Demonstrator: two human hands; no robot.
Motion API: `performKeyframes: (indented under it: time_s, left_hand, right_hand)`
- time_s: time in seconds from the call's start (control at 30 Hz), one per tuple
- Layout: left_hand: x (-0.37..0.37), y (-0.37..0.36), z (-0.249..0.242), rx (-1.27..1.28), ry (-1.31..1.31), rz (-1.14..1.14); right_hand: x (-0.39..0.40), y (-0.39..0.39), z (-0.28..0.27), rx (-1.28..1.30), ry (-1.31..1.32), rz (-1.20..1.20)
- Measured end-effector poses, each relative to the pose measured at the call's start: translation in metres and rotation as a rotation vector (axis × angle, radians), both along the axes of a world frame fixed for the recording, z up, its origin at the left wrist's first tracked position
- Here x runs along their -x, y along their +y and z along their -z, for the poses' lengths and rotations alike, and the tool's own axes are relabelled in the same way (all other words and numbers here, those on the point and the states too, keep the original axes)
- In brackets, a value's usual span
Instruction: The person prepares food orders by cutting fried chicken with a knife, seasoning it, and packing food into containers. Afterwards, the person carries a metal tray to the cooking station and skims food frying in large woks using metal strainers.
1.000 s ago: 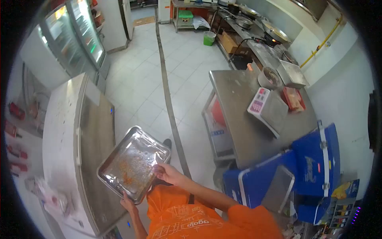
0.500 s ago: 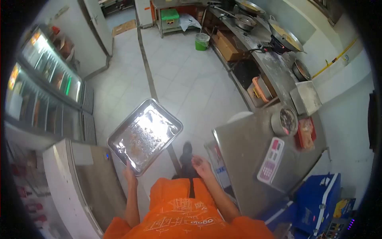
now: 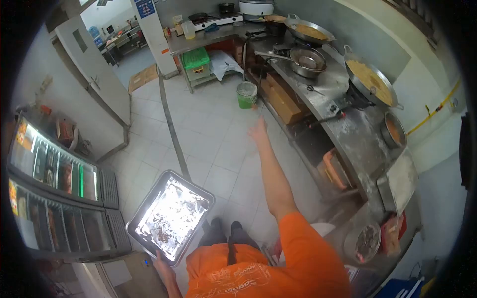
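Observation:
My left hand [image 3: 163, 265] is closed on the near rim of a shiny metal tray [image 3: 171, 213], held low over the floor at my left. Brown residue or crumbs lie on the tray's bottom, and bright light glares off it. My right hand [image 3: 258, 131] reaches forward over the floor, slightly blurred, its fingers apart and nothing in it. Beyond that hand, a green bucket [image 3: 246, 95] stands on the floor. Right of it runs a steel counter [image 3: 343, 131] carrying a strainer in a pan [image 3: 308, 62], scissors [image 3: 314, 90] and a wok [image 3: 368, 82] of yellowish food.
Glass-door fridges [image 3: 59, 169] line the left side. Another wok [image 3: 308, 31] sits at the counter's far end. Below the counter are a cardboard box [image 3: 284, 99] and an orange-rimmed bin [image 3: 338, 170]. A green-lidded box [image 3: 196, 59] stands under the back table. An open doorway is at far left.
I have moved forward past the near steel table, and the view has tilted up. My right hand has swung from beside my body out ahead. The tray stays in my left hand.

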State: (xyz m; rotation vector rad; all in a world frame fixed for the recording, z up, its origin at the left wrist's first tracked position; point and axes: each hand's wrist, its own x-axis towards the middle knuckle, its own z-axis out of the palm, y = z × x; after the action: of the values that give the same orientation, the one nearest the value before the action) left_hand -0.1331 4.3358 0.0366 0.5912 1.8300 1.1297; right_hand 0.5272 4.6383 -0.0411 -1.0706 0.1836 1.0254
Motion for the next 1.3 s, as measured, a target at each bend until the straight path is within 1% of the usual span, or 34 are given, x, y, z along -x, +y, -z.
performKeyframes:
  time_s: [0.1,0.13,0.17,0.2,0.23,0.27,0.3,0.33,0.37,0.4,0.43,0.47,0.53,0.57,0.6,0.63,0.67,0.7,0.73,0.77,0.8,0.83,0.87,0.93,0.97,1.0,1.03,1.07,1.13,1.17,1.2,1.23,1.27,1.3]
  left_hand:
    - [-0.052,0.056,-0.012,-0.161,0.068,0.048]
    - [-0.076,0.082,-0.028,-0.032,0.118,0.165]
    - [-0.092,0.105,-0.018,-0.053,0.129,0.192]
    - [-0.132,0.133,-0.026,-0.003,0.032,0.144]
    - [-0.136,0.161,0.002,0.0,0.049,0.306]
    - [-0.15,0.194,0.034,0.067,0.155,0.257]
    - [-0.18,0.226,0.046,0.102,0.152,0.353]
    - [-0.238,0.25,0.029,0.006,0.096,0.426]
    - [-0.293,0.272,0.001,0.02,0.032,0.582]
    - [-0.326,0.289,0.008,-0.013,0.033,0.67]
    - [-0.366,0.31,0.016,-0.055,0.017,0.79]
    - [-0.412,0.328,0.017,-0.07,-0.062,0.988]
    - [-0.521,0.332,-0.012,-0.05,-0.163,1.223]
    - [-0.566,0.326,-0.027,-0.036,-0.2,1.32]
    - [-0.605,0.322,-0.035,0.049,-0.213,1.466]
    - [-0.645,0.31,-0.04,0.027,-0.219,1.63]
    - [-0.69,0.278,-0.052,-0.031,-0.258,1.64]
    - [-0.727,0.262,-0.058,-0.018,-0.208,1.783]
    - [-0.761,0.242,-0.063,-0.011,-0.153,1.915]
    - [-0.795,0.211,-0.069,-0.061,-0.242,1.933]
    - [-0.827,0.191,-0.066,0.084,-0.183,2.078]
    - [-0.859,0.169,-0.084,0.037,-0.242,2.254]
    - [-0.886,0.142,-0.071,-0.069,-0.362,2.348]
    - [-0.913,0.087,-0.087,-0.143,-0.544,2.401]
    - [-0.931,0.068,-0.089,-0.184,-0.577,2.451]
    - [-0.948,0.049,-0.092,-0.226,-0.612,2.499]
    - [-0.962,0.041,-0.087,-0.279,-0.573,2.574]
    - [-0.974,0.037,-0.08,-0.33,-0.523,2.638]
    - [-1.005,0.05,-0.033,-0.111,-0.163,3.001]
    - [-1.013,0.05,-0.027,-0.023,0.139,3.003]
    - [-1.017,0.049,-0.024,0.091,0.44,2.958]
    - [-1.021,0.05,-0.02,0.19,0.603,2.865]
    - [-1.01,0.077,0.028,-0.142,0.317,2.911]
    - [-1.011,0.091,0.032,0.098,0.162,2.831]
  right_hand:
    - [-0.019,0.044,0.01,0.183,-0.38,-0.034]
    - [-0.024,0.042,0.017,0.284,-0.644,-0.161]
    - [-0.022,0.021,0.022,0.387,-0.905,-0.298]
    - [-0.014,-0.009,0.027,0.373,-0.997,-0.273]
    - [-0.002,-0.044,0.029,0.358,-1.086,-0.24]
    - [0.009,-0.084,0.014,0.355,-0.913,-0.222]
    - [0.002,-0.12,0.064,0.465,-0.849,-0.32]
    - [0.012,-0.157,0.029,0.533,-0.619,-0.342]
    - [0.023,-0.198,0.049,0.547,-0.536,-0.276]
    - [0.025,-0.232,0.032,0.476,-0.452,-0.359]
    - [0.026,-0.257,-0.002,0.401,-0.377,-0.401]
    - [0.021,-0.267,-0.031,0.396,-0.408,-0.346]
    - [0.021,-0.285,-0.073,0.401,-0.466,-0.243]
    - [0.019,-0.294,-0.065,0.448,-0.443,-0.174]
    - [0.01,-0.303,-0.045,0.483,-0.422,-0.125]
    - [-0.008,-0.297,-0.066,0.508,-0.377,0.069]
    - [-0.025,-0.29,-0.088,0.523,-0.346,0.272]
    - [-0.042,-0.283,-0.11,0.53,-0.332,0.469]
    - [-0.065,-0.279,-0.138,0.442,-0.191,0.752]
    - [-0.084,-0.283,-0.146,0.34,-0.049,1.023]
    - [-0.099,-0.308,-0.131,0.546,-0.245,1.031]
    - [-0.114,-0.332,-0.115,0.786,-0.419,1.036]
    - [-0.13,-0.362,-0.126,0.866,-0.467,1.1]
    - [-0.166,-0.43,-0.144,0.99,-0.529,1.259]
    - [-0.185,-0.466,-0.151,1.029,-0.547,1.354]
    - [-0.211,-0.518,-0.148,0.943,-0.561,1.466]
    - [-0.237,-0.569,-0.145,0.855,-0.581,1.576]
    - [-0.258,-0.637,-0.127,0.726,-0.587,1.59]
    - [-0.306,-0.763,-0.103,0.513,-0.52,1.626]
    - [-0.333,-0.821,-0.095,0.428,-0.453,1.65]
    - [-0.351,-0.901,-0.046,0.359,-0.554,1.606]
    - [-0.369,-0.978,0.001,0.284,-0.65,1.557]
    - [-0.399,-1.005,-0.015,0.41,-0.547,1.592]
    - [-0.425,-1.03,-0.021,0.548,-0.5,1.578]
